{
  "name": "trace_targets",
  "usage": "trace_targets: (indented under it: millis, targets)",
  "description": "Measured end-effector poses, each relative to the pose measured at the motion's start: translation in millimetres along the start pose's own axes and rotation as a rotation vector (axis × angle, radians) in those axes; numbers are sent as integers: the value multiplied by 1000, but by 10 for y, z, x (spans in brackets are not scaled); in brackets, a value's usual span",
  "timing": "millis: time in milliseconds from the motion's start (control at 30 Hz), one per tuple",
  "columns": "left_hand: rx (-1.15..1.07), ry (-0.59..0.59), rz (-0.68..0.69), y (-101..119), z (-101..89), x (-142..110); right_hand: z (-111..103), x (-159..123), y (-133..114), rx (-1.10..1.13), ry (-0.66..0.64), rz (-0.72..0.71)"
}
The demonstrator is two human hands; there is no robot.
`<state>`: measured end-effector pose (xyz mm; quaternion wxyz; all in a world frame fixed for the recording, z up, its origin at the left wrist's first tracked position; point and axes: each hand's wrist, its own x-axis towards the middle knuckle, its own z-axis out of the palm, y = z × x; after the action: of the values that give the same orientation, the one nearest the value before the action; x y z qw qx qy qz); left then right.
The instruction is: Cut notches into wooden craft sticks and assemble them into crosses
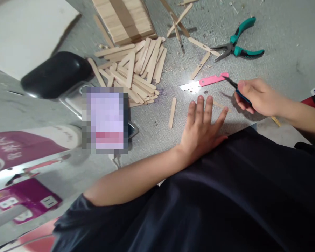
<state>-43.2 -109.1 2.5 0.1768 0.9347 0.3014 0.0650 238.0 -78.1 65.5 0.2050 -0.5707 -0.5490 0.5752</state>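
My left hand (201, 126) lies flat on the table with its fingers spread. A thin wooden stick (217, 104) shows between its ring finger and little finger. In my right hand (259, 96) is a dark, narrow-tipped tool with a blue handle (243, 98); its exact kind is hidden by the fingers. That tool's tip meets or overlaps the end of a pink-handled knife (212, 80), whose blade points left under a bright glare. Just left of my left hand is a single craft stick (172, 112).
Craft sticks (132, 70) lie in a loose pile, with a wooden block (127, 21) behind. Teal-handled needle-nose pliers (232, 47) lie open at the back right. A black case (57, 74), a blurred-out object (107, 119) and a purple power strip (28, 201) are on the left.
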Motion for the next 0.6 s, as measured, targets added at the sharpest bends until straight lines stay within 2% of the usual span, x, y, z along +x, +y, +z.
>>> trace_targets:
  millis: [67,167,400,600]
  targets:
    - [-3,-82,-9,-8,-40,27,-27,-84,-79,-89,-65,140]
    - [24,-76,4,-28,-68,52,-7,-177,-167,-194,-113,256]
    - [41,-88,-10,45,-86,22,-21,-160,-148,-344,-175,324]
    - [46,-46,-35,175,31,-66,-30,-134,-197,-488,-202,394]
